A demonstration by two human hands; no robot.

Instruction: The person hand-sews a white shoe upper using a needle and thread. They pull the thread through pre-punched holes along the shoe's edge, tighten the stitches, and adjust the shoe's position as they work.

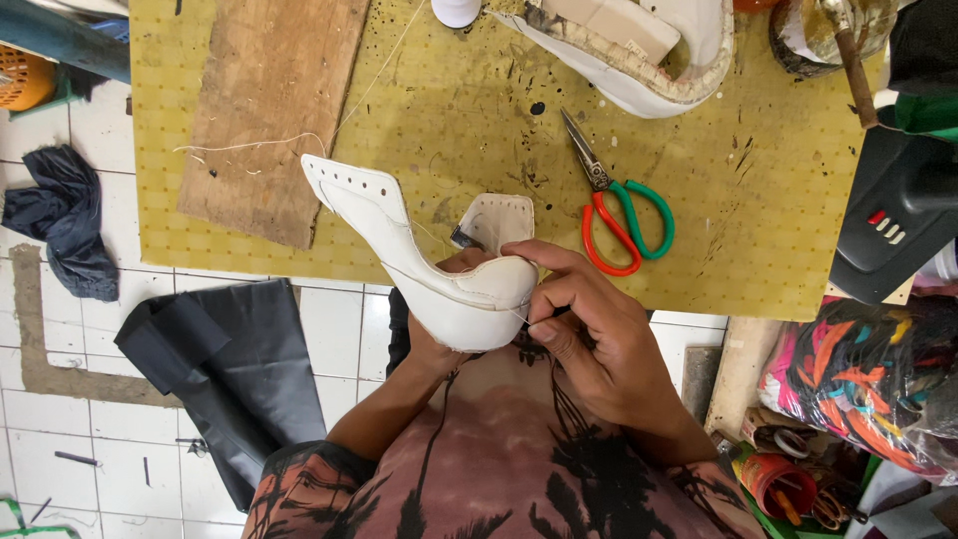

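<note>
A white shoe upper (pixel 439 269) is held at the near edge of the yellow worktop (pixel 699 200). The left hand (pixel 439 344) grips it from beneath, mostly hidden. The right hand (pixel 589 329) pinches its stitched toe; scissors (pixel 619 215) lie nearby.

Shirt: pinkish-brown tie-dye, mottled lighter and darker, with black palm-tree silhouettes.
Sleeves: short, ending above the elbows, same print.
Forearms: bare, no watch or bands.
Left hand (pixel 429 344): no glove, no rings.
Right hand (pixel 589 329): no glove, no rings.
</note>
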